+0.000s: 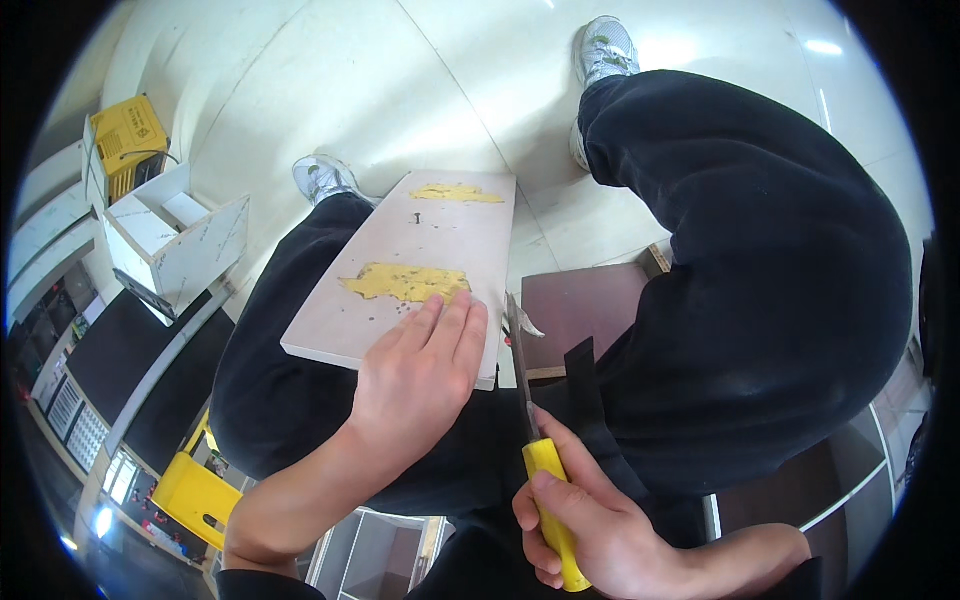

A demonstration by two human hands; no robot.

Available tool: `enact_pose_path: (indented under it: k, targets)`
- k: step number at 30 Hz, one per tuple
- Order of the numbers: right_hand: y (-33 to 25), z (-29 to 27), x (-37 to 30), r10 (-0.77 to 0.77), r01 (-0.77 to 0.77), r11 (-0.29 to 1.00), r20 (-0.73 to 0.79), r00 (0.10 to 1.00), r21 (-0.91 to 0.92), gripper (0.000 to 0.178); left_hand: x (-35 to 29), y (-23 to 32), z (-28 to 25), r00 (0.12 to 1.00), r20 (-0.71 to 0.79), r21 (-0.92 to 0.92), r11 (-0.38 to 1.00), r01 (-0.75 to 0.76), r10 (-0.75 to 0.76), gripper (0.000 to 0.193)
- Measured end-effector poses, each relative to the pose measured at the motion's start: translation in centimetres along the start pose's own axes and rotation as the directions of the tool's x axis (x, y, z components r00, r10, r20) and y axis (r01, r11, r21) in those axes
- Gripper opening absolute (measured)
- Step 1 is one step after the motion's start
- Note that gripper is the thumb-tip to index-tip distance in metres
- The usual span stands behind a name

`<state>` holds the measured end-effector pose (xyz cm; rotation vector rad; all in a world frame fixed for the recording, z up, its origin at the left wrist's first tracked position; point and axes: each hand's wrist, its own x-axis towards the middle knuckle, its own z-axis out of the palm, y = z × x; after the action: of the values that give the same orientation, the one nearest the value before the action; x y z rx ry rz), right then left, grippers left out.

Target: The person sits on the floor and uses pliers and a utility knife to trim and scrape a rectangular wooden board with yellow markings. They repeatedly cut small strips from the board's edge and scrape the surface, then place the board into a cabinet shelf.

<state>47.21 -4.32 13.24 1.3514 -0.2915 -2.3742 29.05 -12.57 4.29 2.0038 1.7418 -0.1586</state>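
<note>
Here, a pale rectangular board (pixel 420 270) lies across the seated person's left thigh, just above the centre of the view, its long axis running from about 7 o'clock to 1 o'clock. Two patches of yellow residue mark its face: a larger one (pixel 402 283) near the middle and a smaller one (pixel 456 193) at the far end, toward 12 o'clock. A small dark screw (pixel 415 219) stands in the board between the two patches.

The left hand (pixel 418 378) rests flat on the near end of the board, fingers together and extended, fingertips touching the edge of the larger patch. It presses on the board and grips nothing.

The right hand (pixel 590 525), at roughly 5 o'clock, is clamped around the yellow handle of a scraper (pixel 535 440). The narrow metal blade points toward 12 o'clock and runs just beside the board's right edge; whether the tip touches that edge cannot be told.

Dark trousers (pixel 760 280) fill the right half of the view, and white shoes (pixel 604 48) stand on the pale tiled floor (pixel 340 80) at 12 o'clock. At 9 o'clock sits an open white box (pixel 170 245), with a yellow case (pixel 128 135) beyond it at 10 o'clock. A yellow stool (pixel 193 495) appears at 7 o'clock.
</note>
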Motion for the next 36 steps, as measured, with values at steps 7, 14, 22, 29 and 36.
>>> enact_pose_path:
  k: [7, 14, 22, 29, 36]
  targets:
    - [-2.0, 0.4, 1.2, 0.029, -0.029, 1.000, -0.043, 0.999, 0.002, 0.060, 1.6, -0.7, -0.8, 0.997, 0.075, -0.088, 0.996, 0.010, -0.003, 0.045]
    - [-3.6, 1.7, 1.2, -0.020, 0.011, 0.999, -0.191, 0.981, -0.046, 0.060, 1.4, -0.9, 0.0, 0.983, 0.168, -0.217, 0.976, -0.034, 0.072, 0.040]
    - [-5.9, 2.7, 1.7, 0.185, -0.180, 0.983, -0.290, 0.939, 0.044, 0.055, 1.6, -0.1, 0.7, 0.982, 0.188, -0.196, 0.980, 0.018, 0.020, 0.035]
    - [-7.6, 3.5, 2.9, 0.285, -0.300, 0.954, -0.350, 0.892, 0.013, 0.056, -0.6, 1.5, 2.8, 0.966, 0.214, -0.246, 0.948, 0.200, -0.148, 0.033]
    - [-7.7, 5.1, 3.4, 0.262, -0.311, 0.949, -0.408, 0.875, -0.057, 0.058, -0.4, 0.6, 2.7, 0.950, 0.178, -0.331, 0.894, 0.302, -0.256, 0.029]
